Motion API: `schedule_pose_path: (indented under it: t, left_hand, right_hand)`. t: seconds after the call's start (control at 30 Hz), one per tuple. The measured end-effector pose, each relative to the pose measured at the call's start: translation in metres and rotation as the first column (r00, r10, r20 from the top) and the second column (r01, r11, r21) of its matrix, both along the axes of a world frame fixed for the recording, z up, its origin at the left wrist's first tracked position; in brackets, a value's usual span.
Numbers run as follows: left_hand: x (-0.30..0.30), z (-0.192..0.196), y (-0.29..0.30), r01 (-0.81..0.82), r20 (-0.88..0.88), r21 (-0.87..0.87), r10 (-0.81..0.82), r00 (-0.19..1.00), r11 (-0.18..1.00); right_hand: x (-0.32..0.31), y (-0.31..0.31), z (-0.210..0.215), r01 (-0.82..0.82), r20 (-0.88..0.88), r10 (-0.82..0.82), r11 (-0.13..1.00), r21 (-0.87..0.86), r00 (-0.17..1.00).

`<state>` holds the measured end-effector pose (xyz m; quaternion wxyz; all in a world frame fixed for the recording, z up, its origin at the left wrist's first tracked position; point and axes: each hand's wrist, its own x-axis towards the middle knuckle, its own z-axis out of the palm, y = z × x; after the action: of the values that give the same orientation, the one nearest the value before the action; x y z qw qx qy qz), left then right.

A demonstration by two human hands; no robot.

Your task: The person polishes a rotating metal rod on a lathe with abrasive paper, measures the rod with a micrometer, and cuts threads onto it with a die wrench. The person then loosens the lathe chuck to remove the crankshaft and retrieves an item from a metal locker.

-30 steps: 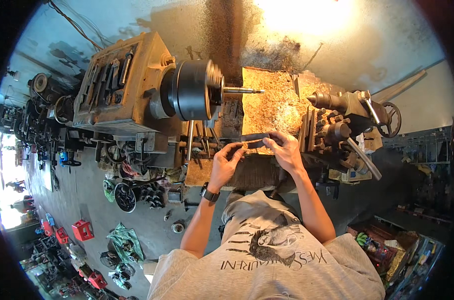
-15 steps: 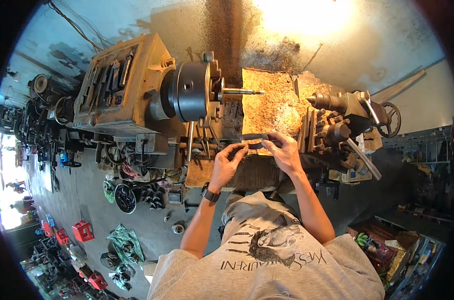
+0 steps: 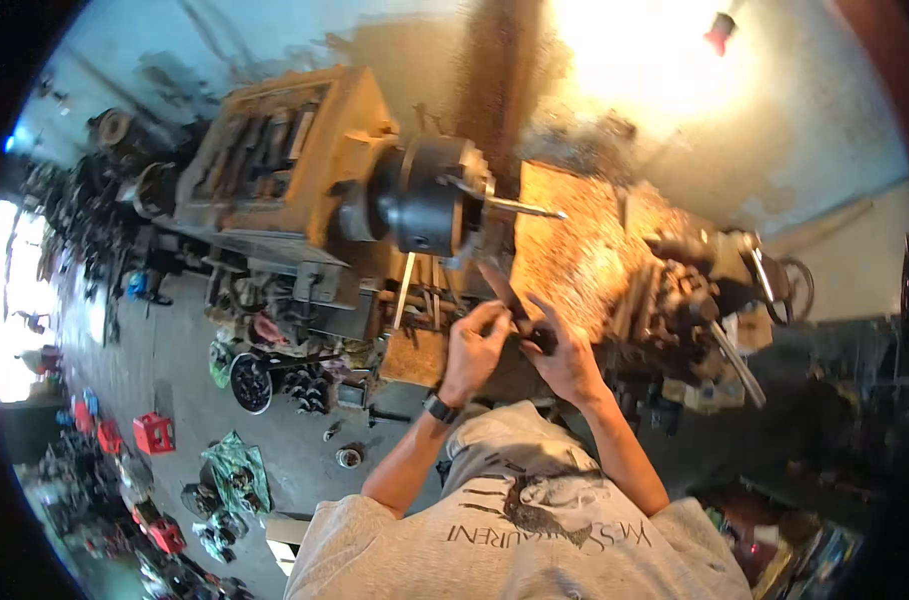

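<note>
Left hand [image 3: 477,345] and right hand [image 3: 564,358] both gripping dark slim tool [image 3: 514,305] — now tilting up toward chuck [image 3: 429,195], lying level a second ago. Thin rod [image 3: 522,208] sticking out of chuck just above hands — measuring or adjusting apparently proceeding.

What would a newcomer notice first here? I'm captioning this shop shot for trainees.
The big tan metal lathe fills the upper left, its dark round chuck gripping a thin steel rod. Just below, the left hand and right hand hold a slim dark tool over an orange bed of shavings.
</note>
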<state>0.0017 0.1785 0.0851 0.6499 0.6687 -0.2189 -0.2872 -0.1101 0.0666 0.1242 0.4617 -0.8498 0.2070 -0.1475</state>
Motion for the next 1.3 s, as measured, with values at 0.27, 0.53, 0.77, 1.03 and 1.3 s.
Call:
schedule_pose_path:
  t: [0.27, 0.53, 0.77, 1.03, 1.3]
  left_hand:
    - [0.093, 0.114, 0.035, -0.351, 0.565, -0.008, 0.294, 0.771, 0.936]
    - [0.388, 0.135, 0.087, -0.627, 0.966, -0.092, 0.222, 0.132, 0.774]
    - [0.328, 0.154, 0.032, -0.576, 0.961, -0.165, 0.263, 0.090, 0.801]
    - [0.095, 0.150, -0.034, 0.417, 0.509, 0.034, -0.375, 0.775, 0.908]
    - [-0.054, 0.049, -0.119, 0.670, 0.025, -0.082, -0.671, 0.741, 0.738]
  right_hand:
    - [0.021, 0.004, 0.021, 0.008, 0.175, -0.026, 0.994, 0.105, 0.984]
    - [0.037, 0.007, 0.031, -0.138, 0.168, 0.148, 0.988, -0.065, 0.975]
    - [-0.002, -0.015, 0.023, 0.040, 0.094, -0.032, 0.996, -0.085, 0.995]
    - [-0.070, -0.084, 0.103, 0.115, 0.307, -0.038, 0.965, -0.237, 0.951]
    - [-0.246, -0.312, 0.143, 0.693, 0.312, -0.625, 0.580, -0.429, 0.716]
